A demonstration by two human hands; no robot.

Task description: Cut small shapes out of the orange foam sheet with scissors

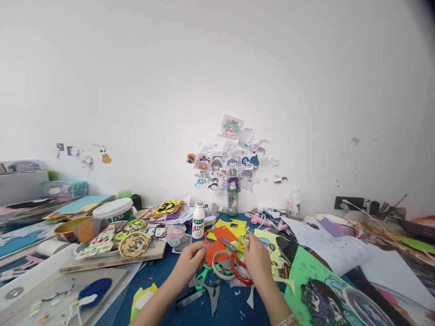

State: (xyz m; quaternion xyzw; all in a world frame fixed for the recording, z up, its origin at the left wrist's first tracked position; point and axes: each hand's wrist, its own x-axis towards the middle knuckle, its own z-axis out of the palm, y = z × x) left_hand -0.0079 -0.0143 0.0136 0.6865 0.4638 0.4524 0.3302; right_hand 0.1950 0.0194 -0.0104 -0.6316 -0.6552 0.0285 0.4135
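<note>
My left hand point(195, 256) is closed in a pinch, with a small pale scrap point(206, 246) at its fingertips. To the right, my right hand point(257, 257) is curled around the yellow handle of a pair of scissors point(228, 243); their metal blades point up and left, over orange paper point(217, 244). Between the hands lie a white ring like a tape roll point(216, 267) and red handle loops point(238, 271). Green scissors handles point(204, 274) and grey paper offcuts point(213, 296) are on the blue tabletop point(244, 312) below.
A white drink bottle point(198, 220) stands just beyond my left hand, with a green bottle point(233, 199) against the wall. Cut-out drawings point(135, 244) are piled at left. Green paper point(299, 271) and white sheets point(336, 244) cover the right side.
</note>
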